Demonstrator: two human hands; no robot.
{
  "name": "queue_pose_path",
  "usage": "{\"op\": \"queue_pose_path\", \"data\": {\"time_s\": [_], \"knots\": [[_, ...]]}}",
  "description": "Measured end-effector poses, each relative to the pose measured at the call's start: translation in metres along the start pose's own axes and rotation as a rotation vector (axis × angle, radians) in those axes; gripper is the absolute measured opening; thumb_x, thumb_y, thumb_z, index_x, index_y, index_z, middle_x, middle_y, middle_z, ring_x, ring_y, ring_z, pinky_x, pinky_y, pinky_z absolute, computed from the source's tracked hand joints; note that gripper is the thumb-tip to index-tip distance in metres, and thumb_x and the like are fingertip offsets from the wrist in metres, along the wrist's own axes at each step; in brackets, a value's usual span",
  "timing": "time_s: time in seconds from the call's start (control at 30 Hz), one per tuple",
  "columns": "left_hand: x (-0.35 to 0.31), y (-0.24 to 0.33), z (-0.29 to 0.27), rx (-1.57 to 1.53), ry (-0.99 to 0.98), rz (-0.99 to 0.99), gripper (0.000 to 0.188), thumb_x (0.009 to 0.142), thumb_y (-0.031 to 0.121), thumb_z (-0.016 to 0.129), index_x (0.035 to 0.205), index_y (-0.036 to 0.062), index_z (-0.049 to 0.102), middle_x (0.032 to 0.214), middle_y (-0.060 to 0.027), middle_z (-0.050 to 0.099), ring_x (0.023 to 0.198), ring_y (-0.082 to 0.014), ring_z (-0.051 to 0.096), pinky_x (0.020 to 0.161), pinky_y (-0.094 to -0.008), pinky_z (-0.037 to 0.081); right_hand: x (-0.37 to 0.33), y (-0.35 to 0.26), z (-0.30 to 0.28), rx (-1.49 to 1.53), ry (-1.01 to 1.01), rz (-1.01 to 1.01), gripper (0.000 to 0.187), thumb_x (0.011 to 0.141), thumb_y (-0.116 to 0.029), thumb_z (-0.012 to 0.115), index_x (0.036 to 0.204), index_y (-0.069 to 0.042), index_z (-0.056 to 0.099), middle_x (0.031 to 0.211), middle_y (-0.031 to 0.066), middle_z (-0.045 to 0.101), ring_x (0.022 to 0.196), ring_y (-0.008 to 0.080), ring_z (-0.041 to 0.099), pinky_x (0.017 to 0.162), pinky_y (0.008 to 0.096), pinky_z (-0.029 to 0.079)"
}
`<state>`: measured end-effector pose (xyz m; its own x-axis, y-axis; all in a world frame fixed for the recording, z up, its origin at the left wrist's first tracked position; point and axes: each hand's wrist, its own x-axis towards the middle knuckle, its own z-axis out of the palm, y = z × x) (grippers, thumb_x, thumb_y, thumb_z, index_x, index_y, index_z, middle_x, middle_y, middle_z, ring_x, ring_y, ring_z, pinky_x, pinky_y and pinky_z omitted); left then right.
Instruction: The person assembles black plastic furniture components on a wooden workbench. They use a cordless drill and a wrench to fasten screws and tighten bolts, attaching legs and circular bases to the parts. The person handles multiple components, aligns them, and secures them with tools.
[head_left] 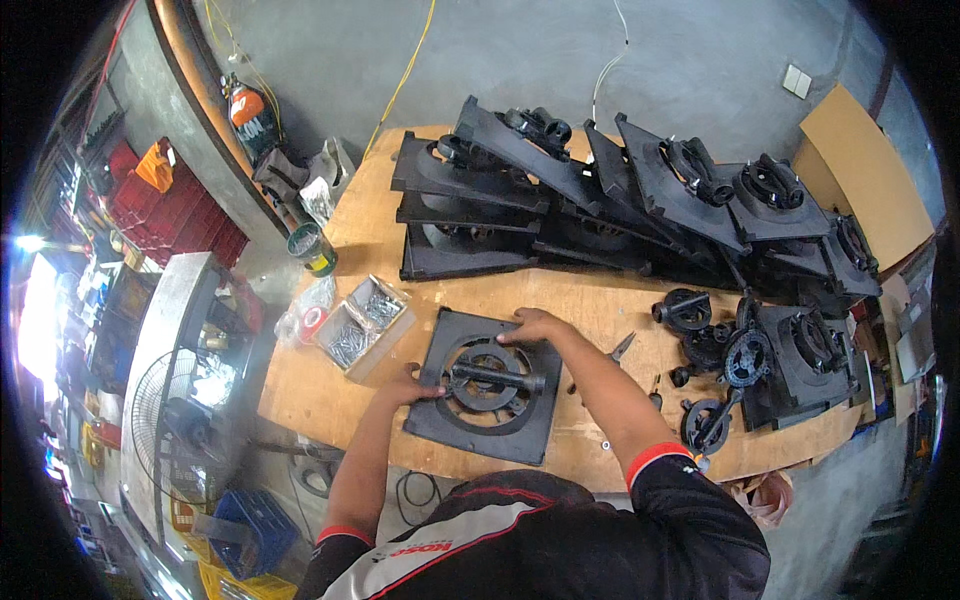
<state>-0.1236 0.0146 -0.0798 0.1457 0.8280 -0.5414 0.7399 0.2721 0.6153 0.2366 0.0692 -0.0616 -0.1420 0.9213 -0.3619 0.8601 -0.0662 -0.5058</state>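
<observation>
A black square stove frame (470,432) lies flat on the wooden table in front of me. In its round opening sits a black ring burner (487,368) with a thick tube across it, pointing right. My left hand (408,387) grips the frame's left side, thumb on top and fingers over the edge. At the far edge, my right hand (532,326) holds the same frame, its thumb near the opening. Some fingertips are hidden under or behind the frame. A two-compartment box of screws (365,328) stands beyond my left hand, and pliers (622,347) lie beside my right forearm.
Black stove frames (470,205) are stacked along the far side. Loose ring burners (745,358) and another frame (800,375) occupy the right. A dark tub (312,250) and a plastic bag (305,312) sit at the left. A fan (175,425) stands off the table's left edge.
</observation>
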Motion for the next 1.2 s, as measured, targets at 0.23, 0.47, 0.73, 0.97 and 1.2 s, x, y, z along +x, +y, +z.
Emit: {"op": "queue_pose_path", "data": {"time_s": [0.23,0.47,0.73,0.97,1.2], "knots": [[-0.038,0.013,0.019,-0.148,-0.027,-0.046,0.114,0.054,0.039,0.1,0.139,-0.0101,0.042,0.113,-0.0223,0.067,0.104,-0.0301,0.067,0.093,-0.0388,0.052,0.023,0.001,-0.011,-0.002,-0.455,-0.109,0.095,0.057,-0.072,0.083,0.11,0.007,0.073,0.115,0.0231,0.071,0.106,0.035,0.068,0.092,0.0427,0.052],[-0.097,0.022,0.017,-0.076,0.039,-0.023,0.121,0.053,0.042,0.098,0.144,-0.0087,0.036,0.134,-0.0294,0.057,0.126,-0.0374,0.057,0.107,-0.042,0.045,-0.003,-0.046,-0.043,-0.124,-0.544,-0.268,0.099,0.058,-0.067,0.084,0.118,0.01,0.066,0.121,0.027,0.067,0.111,0.0359,0.065,0.094,0.0414,0.05],[-0.195,0.102,-0.04,0.006,0.732,0.311,0.103,0.054,0.024,0.095,0.139,-0.0014,0.043,0.123,-0.0218,0.061,0.118,-0.0394,0.057,0.103,-0.0452,0.046,-0.102,-0.135,-0.158,-0.203,0.18,-0.805,0.082,0.056,-0.057,0.087,0.11,-0.003,0.061,0.105,0.0204,0.064,0.1,0.0409,0.062,0.082,0.0491,0.05],[-0.15,0.047,-0.015,0.514,1.22,0.874,0.087,0.059,0.017,0.088,0.137,0.015,0.047,0.105,-0.0127,0.057,0.092,-0.0343,0.057,0.079,-0.047,0.042,-0.103,-0.087,-0.099,-0.183,0.667,-1.213,0.05,0.064,-0.037,0.082,0.097,-0.01,0.057,0.1,0.0095,0.058,0.092,0.0311,0.058,0.079,0.0427,0.044],[-0.131,-0.006,0.079,0.395,1.169,0.736,0.075,0.069,0.017,0.079,0.139,0.0198,0.052,0.099,-0.0107,0.057,0.087,-0.0333,0.056,0.076,-0.0479,0.039,-0.113,-0.015,0.001,-0.194,0.634,-1.079,0.05,0.06,-0.025,0.079,0.103,-0.01,0.06,0.106,0.0105,0.058,0.102,0.0343,0.057,0.092,0.0497,0.045]]}}
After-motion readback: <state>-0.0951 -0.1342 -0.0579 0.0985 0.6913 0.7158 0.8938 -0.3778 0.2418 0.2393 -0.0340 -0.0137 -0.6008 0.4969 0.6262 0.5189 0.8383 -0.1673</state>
